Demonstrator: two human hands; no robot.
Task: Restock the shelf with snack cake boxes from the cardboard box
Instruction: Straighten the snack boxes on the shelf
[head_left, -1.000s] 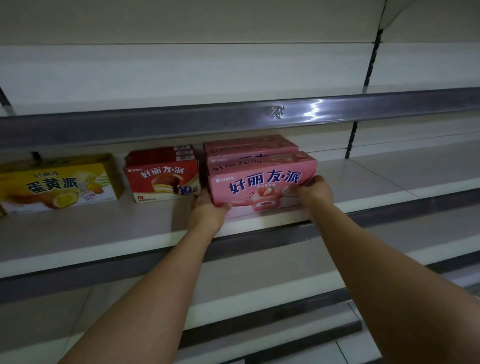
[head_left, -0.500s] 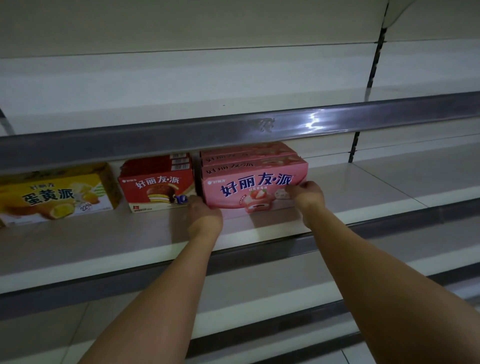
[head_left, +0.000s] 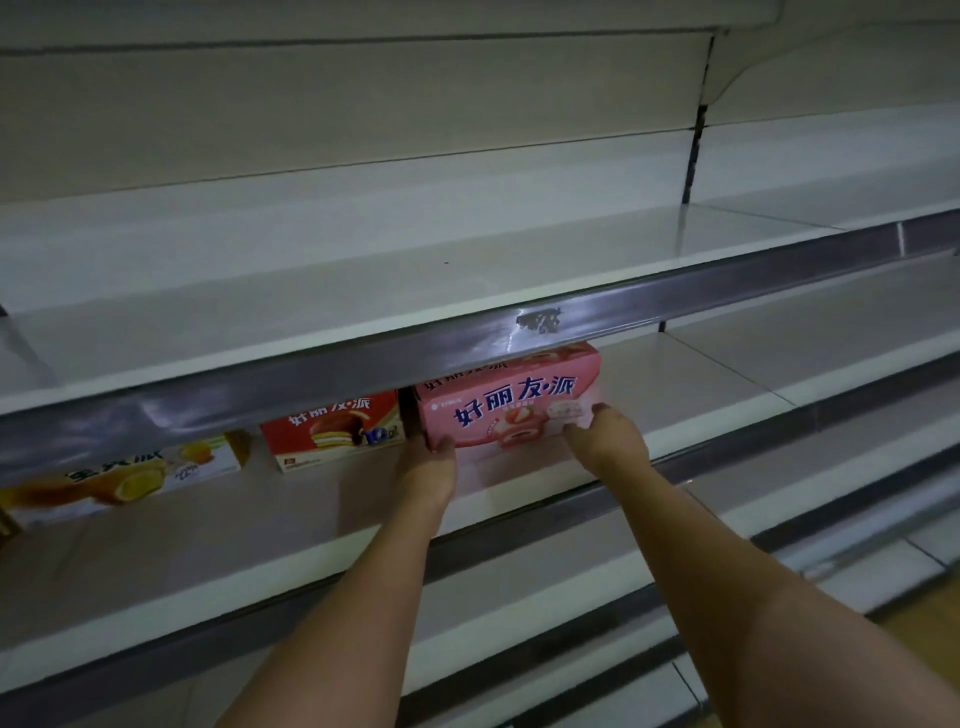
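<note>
A pink snack cake box (head_left: 511, 402) stands on the shelf board (head_left: 322, 506), with more pink boxes behind it, mostly hidden by the rail above. My left hand (head_left: 428, 467) holds its lower left corner, thumb on the front face. My right hand (head_left: 605, 436) holds its lower right corner, fingers curled at the front and side. To its left stands a red snack cake box (head_left: 332, 428), close beside it. Further left lies a yellow snack cake box (head_left: 135, 475). The cardboard box is out of view.
The grey price rail (head_left: 467, 345) of the upper shelf cuts across the tops of the boxes. The shelf board runs on to the right of the pink box (head_left: 701, 384). Lower shelves (head_left: 519, 613) step out below my arms.
The pink box has gone further back on the shelf with both hands still on it. My view has risen, so the upper rail now covers the box tops.
</note>
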